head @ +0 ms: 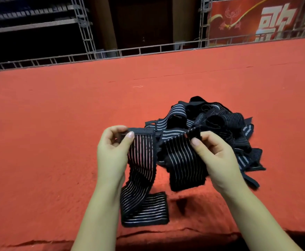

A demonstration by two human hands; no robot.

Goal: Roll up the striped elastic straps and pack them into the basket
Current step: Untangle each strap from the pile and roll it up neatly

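Both my hands hold black elastic straps with thin white stripes above a red cloth surface. My left hand pinches the top end of one strap, which hangs down and bends onto the cloth near the front edge. My right hand pinches the top of a second hanging length; whether the two lengths are one strap is hidden where they meet. Behind my right hand lies a tangled heap of several more striped straps. No basket is in view.
The red cloth stretches far to the left and back, ending at a metal truss rail. Its front edge runs just under my forearms. A red banner with white characters stands at the back right.
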